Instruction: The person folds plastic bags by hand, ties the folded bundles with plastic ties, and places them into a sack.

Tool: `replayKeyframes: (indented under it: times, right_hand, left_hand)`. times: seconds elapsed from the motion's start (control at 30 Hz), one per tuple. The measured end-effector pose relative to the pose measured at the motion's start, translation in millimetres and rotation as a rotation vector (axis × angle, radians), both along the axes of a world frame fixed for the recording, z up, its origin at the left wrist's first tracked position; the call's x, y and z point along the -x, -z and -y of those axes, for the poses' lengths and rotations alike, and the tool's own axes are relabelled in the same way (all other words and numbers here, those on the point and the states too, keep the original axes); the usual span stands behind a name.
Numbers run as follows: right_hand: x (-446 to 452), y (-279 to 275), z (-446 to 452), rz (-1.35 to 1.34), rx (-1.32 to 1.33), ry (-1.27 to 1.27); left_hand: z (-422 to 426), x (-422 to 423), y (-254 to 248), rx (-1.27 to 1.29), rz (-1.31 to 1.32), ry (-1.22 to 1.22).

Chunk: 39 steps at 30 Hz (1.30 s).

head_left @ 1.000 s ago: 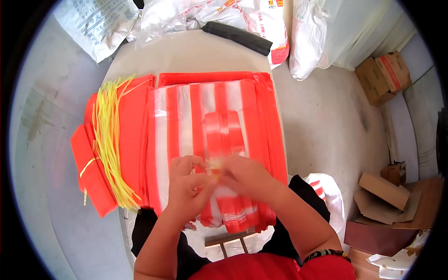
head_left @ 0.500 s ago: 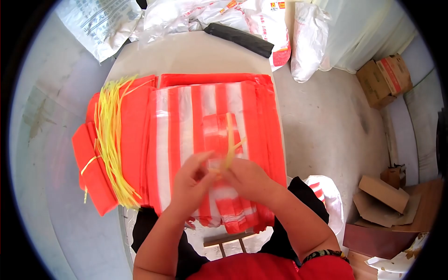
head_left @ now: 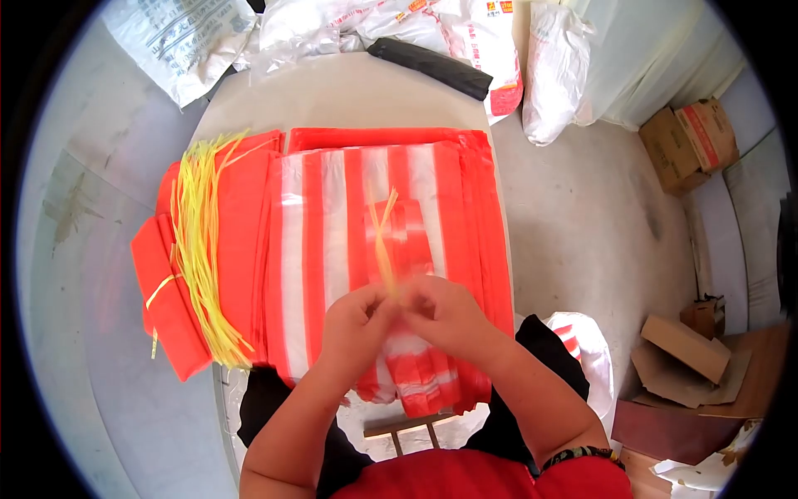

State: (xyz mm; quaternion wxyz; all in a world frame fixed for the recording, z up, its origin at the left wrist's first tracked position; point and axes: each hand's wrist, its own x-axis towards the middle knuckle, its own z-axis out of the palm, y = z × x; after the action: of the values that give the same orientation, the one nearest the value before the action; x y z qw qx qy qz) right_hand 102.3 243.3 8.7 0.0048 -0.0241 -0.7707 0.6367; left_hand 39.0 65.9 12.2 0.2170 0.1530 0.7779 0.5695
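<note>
My left hand (head_left: 357,320) and my right hand (head_left: 436,308) meet over a folded red and white striped plastic bag bundle (head_left: 422,378). Both hands are closed, pinching a yellow plastic tie strip (head_left: 383,249) whose loose ends stick up beyond my fingers. The strip is partly blurred, and my fingers hide where it crosses the bundle. Under the bundle lies a stack of striped plastic bags (head_left: 332,191). To its left, many yellow strips (head_left: 197,249) lie across red bags (head_left: 241,208). A folded red bundle (head_left: 169,299) with a yellow tie around it rests at the far left.
The table (head_left: 283,100) carries a black roll (head_left: 430,68) at its far edge, with white printed sacks (head_left: 332,25) behind. Cardboard boxes (head_left: 688,145) stand on the floor at right, and an opened carton (head_left: 690,362) sits nearer. A white sack (head_left: 592,358) is beside my right leg.
My hands have drawn closer together at the strip. The strip's upper ends have swung left, and my right hand has turned inward. The bundle stays in about the same place.
</note>
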Motion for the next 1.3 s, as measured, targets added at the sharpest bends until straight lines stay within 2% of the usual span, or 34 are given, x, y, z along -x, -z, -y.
replayKeyframes:
  times: [0.1,0.2,0.3,0.4,0.5,0.53,0.6,0.63,0.77,0.83,0.93,1.03,1.1,1.2,1.3]
  right_hand:
    - [-1.7,-7.8,4.1,-0.088,-0.347,0.027]
    - [-2.8,-2.0,9.6,-0.187,-0.355,0.110]
    - [-2.3,11.0,13.8,-0.020,0.054,0.169]
    - [-1.2,11.5,11.4,-0.098,-0.096,0.226]
    - [8.3,2.4,-0.4,-0.496,-0.603,0.092]
    - [8.0,1.2,0.7,-0.526,-0.638,0.098]
    - [7.4,0.5,5.1,-0.587,-0.707,0.107]
    - [7.1,0.9,4.9,-0.573,-0.693,0.105]
    - [7.3,2.8,-2.0,-0.505,-0.655,0.077]
    - [5.9,2.7,-4.0,-0.468,-0.619,0.072]
    - [3.5,1.2,-3.0,-0.405,-0.546,0.081]
    - [-0.6,-0.6,-0.1,-0.319,-0.506,0.078]
    - [-2.3,-6.6,2.2,-0.268,-0.488,0.089]
    - [0.1,-15.6,-4.0,0.191,0.223,0.003]
    - [2.8,-8.3,-16.9,0.200,0.248,-0.145]
  left_hand:
    - [-1.5,0.5,-1.5,0.078,-0.101,0.023]
    - [-2.8,1.5,0.7,0.177,-0.197,0.037]
    - [-2.0,1.9,-1.9,0.234,-0.209,0.047]
    - [-2.4,1.2,-1.8,0.167,-0.126,0.051]
    - [-1.5,0.3,0.0,0.123,-0.089,0.056]
    - [-1.1,0.2,0.5,0.120,-0.090,0.058]
    - [0.1,1.2,-2.5,0.311,-0.330,0.149]
    - [0.5,1.3,-3.2,0.406,-0.450,0.195]
    - [5.8,-0.6,9.0,0.408,-0.507,0.233]
    - [3.6,-0.6,-7.5,0.430,-0.595,0.284]
    - [8.2,-4.2,-2.4,0.199,-0.374,0.160]
    - [8.1,-1.4,2.7,0.149,-0.104,0.116]
    - [6.0,-1.6,4.1,0.085,-0.034,0.085]
    - [2.4,-0.9,6.8,-0.019,0.070,0.040]
    - [0.1,0.9,6.2,-0.061,0.130,0.040]
